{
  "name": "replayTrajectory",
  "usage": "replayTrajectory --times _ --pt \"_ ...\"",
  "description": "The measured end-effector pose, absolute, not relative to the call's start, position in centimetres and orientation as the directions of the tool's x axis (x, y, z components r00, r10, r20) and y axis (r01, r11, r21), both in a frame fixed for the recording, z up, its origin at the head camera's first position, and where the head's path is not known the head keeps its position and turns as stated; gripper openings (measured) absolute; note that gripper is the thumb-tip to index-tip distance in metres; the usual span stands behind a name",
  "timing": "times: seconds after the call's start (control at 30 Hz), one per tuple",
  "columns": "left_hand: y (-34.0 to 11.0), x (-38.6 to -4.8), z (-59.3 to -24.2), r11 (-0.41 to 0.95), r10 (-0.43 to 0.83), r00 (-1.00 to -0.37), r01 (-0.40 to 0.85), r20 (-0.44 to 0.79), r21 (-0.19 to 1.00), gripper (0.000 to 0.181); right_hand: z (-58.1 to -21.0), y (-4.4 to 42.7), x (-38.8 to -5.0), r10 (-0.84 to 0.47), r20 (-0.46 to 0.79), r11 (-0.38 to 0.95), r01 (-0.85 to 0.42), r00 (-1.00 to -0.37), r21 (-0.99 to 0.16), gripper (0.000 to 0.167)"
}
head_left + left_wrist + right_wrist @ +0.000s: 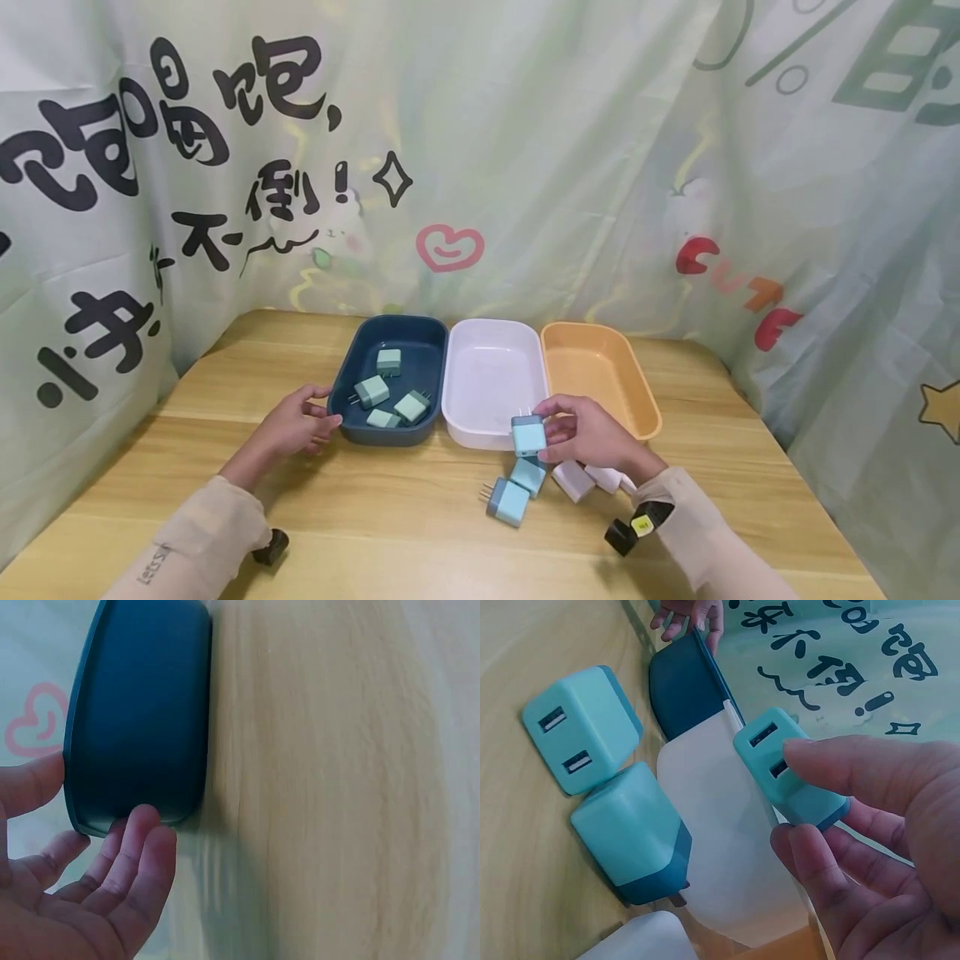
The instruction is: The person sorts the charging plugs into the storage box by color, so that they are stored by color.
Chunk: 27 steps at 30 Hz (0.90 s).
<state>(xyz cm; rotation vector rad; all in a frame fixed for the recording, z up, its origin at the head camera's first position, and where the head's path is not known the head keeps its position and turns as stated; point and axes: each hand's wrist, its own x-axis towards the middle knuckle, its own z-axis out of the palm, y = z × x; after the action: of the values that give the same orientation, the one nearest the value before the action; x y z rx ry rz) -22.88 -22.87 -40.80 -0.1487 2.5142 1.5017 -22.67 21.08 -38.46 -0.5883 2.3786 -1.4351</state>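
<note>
Between thumb and fingers, my right hand (588, 433) pinches a light-blue USB wall charger (528, 437) above the white tray's near edge. Its prongs point away in the head view, and two USB ports show in the right wrist view. Two more light-blue chargers, one (508, 502) nearer me and one (528, 476) just behind it, lie touching on the table below. My left hand (292, 423) rests relaxed fingers against the left side of the dark blue tray (390, 436). Several pale green chargers (372, 391) lie inside that tray.
The white tray (495, 375) stands mid-row, with the orange tray (600, 358) to its right. White chargers (573, 481) lie on the wooden table (390, 533) under my right hand, partly hidden. A printed curtain (525, 167) hangs behind the table.
</note>
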Motion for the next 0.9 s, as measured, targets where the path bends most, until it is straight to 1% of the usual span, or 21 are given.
replayTrajectory --times 0.13,0.27,0.37,0.5,0.67,0.9 --pt "-22.9 -22.8 -40.6 0.460 0.030 -0.973 -0.192 -0.231 0.867 0.063 -38.0 21.0 -22.8 -0.488 -0.040 0.411 -0.189 -0.872 -0.892 0.052" --pt "-22.8 -22.9 -40.5 0.452 0.031 -0.976 -0.180 -0.217 0.873 0.060 -37.7 20.7 -23.0 -0.459 -0.055 0.413 -0.158 -0.887 -0.897 0.051" --pt "-22.6 -23.0 -40.7 0.426 0.021 -0.978 -0.181 -0.210 0.887 0.058 -37.7 20.5 -23.3 -0.438 -0.072 0.411 -0.128 -0.896 -0.902 0.052" --pt "-22.1 -23.2 -40.8 0.384 -0.004 -0.975 -0.207 -0.223 0.900 0.061 -37.8 20.1 -23.7 -0.419 -0.078 0.411 -0.113 -0.905 -0.905 0.053" --pt "-21.9 -23.2 -40.7 0.376 -0.029 -0.968 -0.242 -0.250 0.894 0.063 -37.9 19.6 -24.3 -0.395 -0.076 0.412 -0.103 -0.915 -0.905 0.052" --pt "-21.7 -23.1 -40.1 0.360 -0.031 -0.967 -0.247 -0.253 0.900 0.063 -37.9 19.0 -25.1 -0.390 -0.071 0.430 -0.113 -0.918 -0.896 0.051"
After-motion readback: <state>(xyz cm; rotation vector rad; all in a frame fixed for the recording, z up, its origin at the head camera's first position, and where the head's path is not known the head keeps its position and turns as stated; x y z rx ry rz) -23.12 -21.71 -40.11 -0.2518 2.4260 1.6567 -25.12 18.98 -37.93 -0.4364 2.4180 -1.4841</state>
